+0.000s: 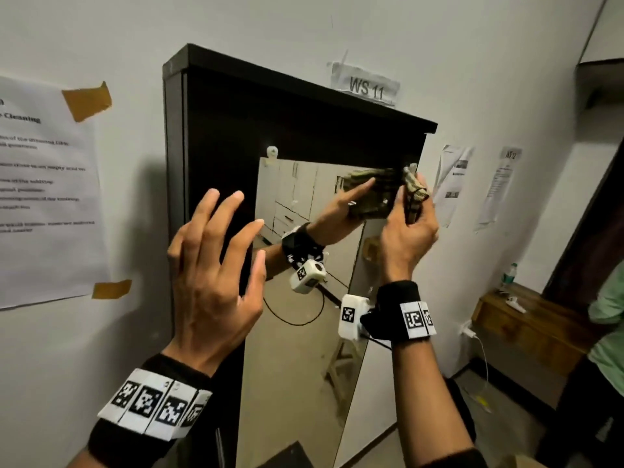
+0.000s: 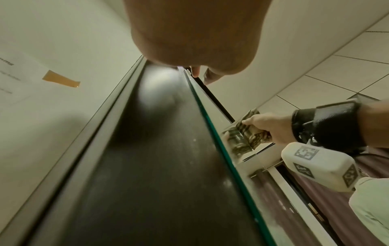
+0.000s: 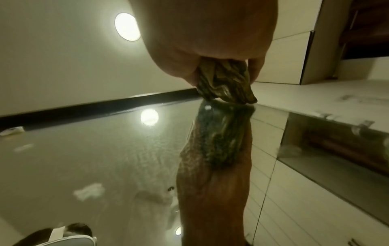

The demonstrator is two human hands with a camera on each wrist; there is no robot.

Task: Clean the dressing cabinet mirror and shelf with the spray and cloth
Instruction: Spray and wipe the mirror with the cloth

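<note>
A dark cabinet [image 1: 236, 113] hangs on the wall with a mirror [image 1: 297, 332] on its front. My right hand [image 1: 407, 211] grips a bunched green-brown patterned cloth [image 1: 417, 192] and presses it on the glass at the mirror's top right corner. The right wrist view shows the cloth [image 3: 227, 86] meeting its reflection on the streaky mirror [image 3: 105, 149]. My left hand [image 1: 233, 228] is held up with fingers spread and empty, in front of the cabinet's dark panel by the mirror's left edge; I cannot tell whether it touches. No spray bottle or shelf is in view.
Paper sheets [image 1: 44, 190] are taped to the wall left of the cabinet, and a "WS 11" label [image 1: 366, 87] above it. At the right stands a wooden table [image 1: 526, 319] with a bottle [image 1: 508, 275]. A person in a green shirt [image 1: 607, 315] is at the right edge.
</note>
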